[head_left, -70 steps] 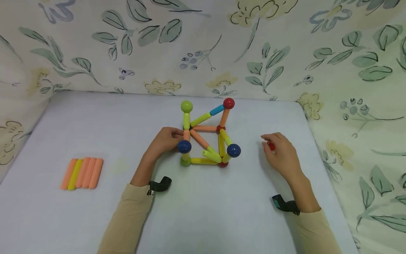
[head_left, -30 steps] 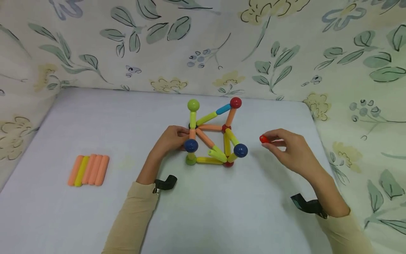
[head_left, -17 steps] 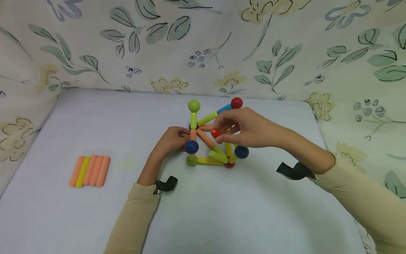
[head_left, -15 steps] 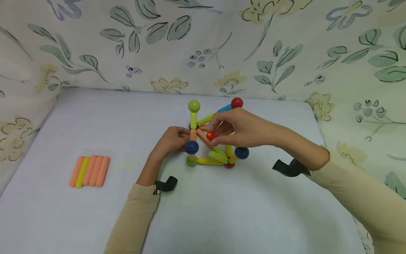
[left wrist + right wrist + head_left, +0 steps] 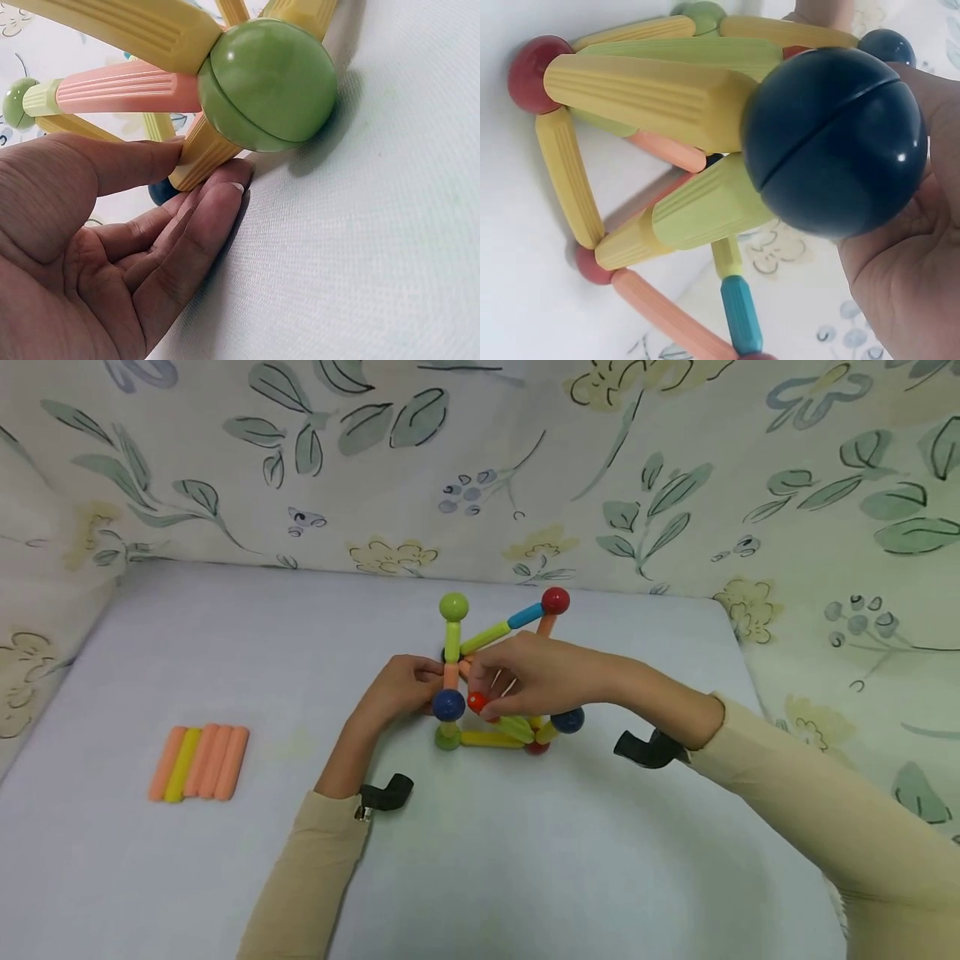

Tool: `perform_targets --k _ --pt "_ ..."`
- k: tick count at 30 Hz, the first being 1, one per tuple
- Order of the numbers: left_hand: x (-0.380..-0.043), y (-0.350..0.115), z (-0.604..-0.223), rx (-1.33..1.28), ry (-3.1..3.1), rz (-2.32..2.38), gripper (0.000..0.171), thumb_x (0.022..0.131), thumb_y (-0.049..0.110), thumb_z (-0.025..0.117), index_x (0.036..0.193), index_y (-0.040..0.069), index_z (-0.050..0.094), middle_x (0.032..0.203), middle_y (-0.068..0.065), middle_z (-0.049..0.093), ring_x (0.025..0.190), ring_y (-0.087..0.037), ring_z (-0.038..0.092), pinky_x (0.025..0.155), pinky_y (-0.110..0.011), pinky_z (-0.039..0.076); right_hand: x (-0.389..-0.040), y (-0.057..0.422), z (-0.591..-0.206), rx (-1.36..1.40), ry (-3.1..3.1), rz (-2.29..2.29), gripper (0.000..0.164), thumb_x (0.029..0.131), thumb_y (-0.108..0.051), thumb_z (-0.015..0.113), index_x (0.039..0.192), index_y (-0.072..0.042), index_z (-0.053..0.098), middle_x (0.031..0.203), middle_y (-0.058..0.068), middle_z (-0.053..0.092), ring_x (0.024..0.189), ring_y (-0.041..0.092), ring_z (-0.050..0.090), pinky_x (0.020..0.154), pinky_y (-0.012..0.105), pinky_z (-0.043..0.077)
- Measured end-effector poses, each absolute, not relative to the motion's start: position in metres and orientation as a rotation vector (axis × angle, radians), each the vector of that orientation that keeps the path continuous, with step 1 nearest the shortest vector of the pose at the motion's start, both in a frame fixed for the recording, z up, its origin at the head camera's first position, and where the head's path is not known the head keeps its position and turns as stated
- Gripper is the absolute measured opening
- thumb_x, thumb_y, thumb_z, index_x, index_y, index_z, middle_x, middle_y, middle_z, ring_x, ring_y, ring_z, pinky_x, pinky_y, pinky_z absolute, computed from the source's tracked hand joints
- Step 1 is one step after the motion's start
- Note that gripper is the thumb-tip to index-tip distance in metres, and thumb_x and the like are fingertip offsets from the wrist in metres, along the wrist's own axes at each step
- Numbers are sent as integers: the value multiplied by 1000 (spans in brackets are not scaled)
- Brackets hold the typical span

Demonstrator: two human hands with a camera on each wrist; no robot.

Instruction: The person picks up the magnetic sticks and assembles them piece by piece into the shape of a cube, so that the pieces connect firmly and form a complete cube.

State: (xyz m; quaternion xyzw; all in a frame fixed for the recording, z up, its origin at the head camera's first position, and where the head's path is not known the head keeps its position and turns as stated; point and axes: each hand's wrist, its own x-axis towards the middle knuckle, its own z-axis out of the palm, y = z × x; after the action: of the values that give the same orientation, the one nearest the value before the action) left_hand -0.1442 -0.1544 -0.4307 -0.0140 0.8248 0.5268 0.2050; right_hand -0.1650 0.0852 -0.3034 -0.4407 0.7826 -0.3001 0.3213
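Note:
A frame of magnetic sticks and balls stands mid-table, with a light green ball [image 5: 453, 607], a red ball [image 5: 555, 601] and a blue ball [image 5: 448, 705] raised on top. At its left side my left hand [image 5: 397, 685] pinches a yellow stick [image 5: 208, 156] between thumb and fingers, close to a green ball [image 5: 274, 84]. My right hand [image 5: 536, 672] reaches over the frame and pinches a short red stick [image 5: 477, 702]. Its lower end meets the free end of a lime stick [image 5: 679, 51], as far as I can tell. A blue ball [image 5: 836, 139] partly hides the right fingers.
Several loose sticks [image 5: 198, 762], salmon and yellow, lie side by side at the left of the white table [image 5: 465, 868]. Behind the frame hangs a floral cloth [image 5: 480, 460]. Another blue ball [image 5: 567, 720] tops the frame just below the right hand.
My right hand has carried the red stick from the table's right side leftward over the frame, then lower toward the lime stick. My left hand keeps its place on the frame.

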Motion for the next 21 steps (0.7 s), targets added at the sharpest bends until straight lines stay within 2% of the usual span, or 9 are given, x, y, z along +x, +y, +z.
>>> perform_targets --k 21 --pt "-147 -158 -434 -9 2299 1478 42 101 21 65 134 -5 66 120 -22 75 81 -17 71 71 -24 57 -162 77 -303 -1192 2063 -686 22 96 -13 80 115 -12 67 111 -3 73 107 12 72 92 28 61"
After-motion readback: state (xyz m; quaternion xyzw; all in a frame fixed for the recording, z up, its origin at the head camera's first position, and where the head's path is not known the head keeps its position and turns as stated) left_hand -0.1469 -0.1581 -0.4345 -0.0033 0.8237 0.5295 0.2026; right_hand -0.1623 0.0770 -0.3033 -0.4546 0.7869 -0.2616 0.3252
